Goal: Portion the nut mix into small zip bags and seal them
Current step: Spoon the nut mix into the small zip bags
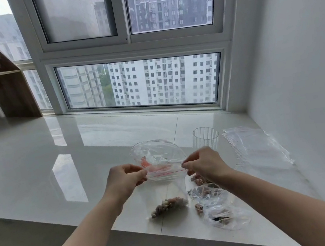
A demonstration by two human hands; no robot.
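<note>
**Filled zip bag pinched at both top corners, ready to seal**

Nearest, at about 5 o'clock from the hands, lie the crumpled clear plastic bags holding brown nut mix (218,207); they overlap, so I count at least two and cannot say more exactly. A few loose nuts sit on the glossy white tiled counter (37,166) beside them.

Just ahead hangs the small clear zip bag with a red seal line (167,187), one in hand, its bottom touching or nearly touching the counter. A single portion of mixed brown and pale nuts (168,204) is heaped in its lowest corner. The left hand (123,179) pinches the top left corner between thumb and curled fingers; the right hand (203,163) pinches the top right corner likewise, drawing the mouth taut between them.

The film looks thin, soft and slippery, and the load light but bottom-heavy, so the bag will probably swing and sag. The stiffer zip strip is the sensible place to hold; the seal likely wants the two lips aligned and pressed along from one end.

Behind the held bag, at 12 o'clock, stands one large open clear plastic bag (157,151) with something reddish inside, contents unclear. At 1 o'clock stands one clear ribbed plastic cup (206,139). At 2 o'clock lies one fanned stack of flat, empty clear zip bags (253,145), too many and too overlapped to count.
</note>
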